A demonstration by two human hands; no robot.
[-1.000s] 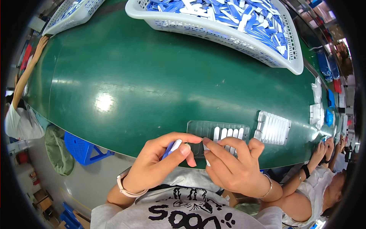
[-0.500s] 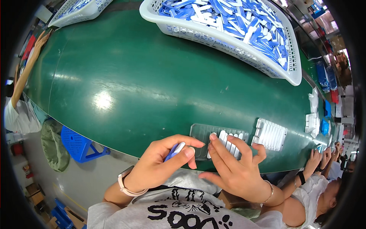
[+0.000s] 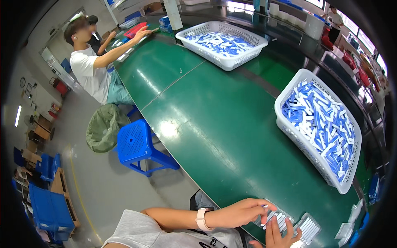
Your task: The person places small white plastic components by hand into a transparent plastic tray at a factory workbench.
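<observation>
We see a long green table [image 3: 215, 124] running away from us, bent by the lens. On it, well up from our hands, sits a white basket [image 3: 289, 136] heaped with blue and white pieces, and a second basket [image 3: 223, 62] of the same kind stands farther along. Beside the table are a blue stool [image 3: 138, 146] and a green bag [image 3: 103, 126], and a person in a white shirt [image 3: 89, 74] reaches onto the far end.

At the near edge lies a dark tray [image 3: 285, 219] with white pieces standing in its slots, and a second tray [image 3: 308, 225] sits just beside it.

Our left hand [image 3: 240, 213], a pale watch on its wrist, reaches over the near end of the dark tray, fingertips pinched on a small blue and white piece [image 3: 264, 206] right above the slots. Our right hand [image 3: 275, 235] comes up from below, fingers spread and resting on the row of white pieces, holding nothing.
</observation>
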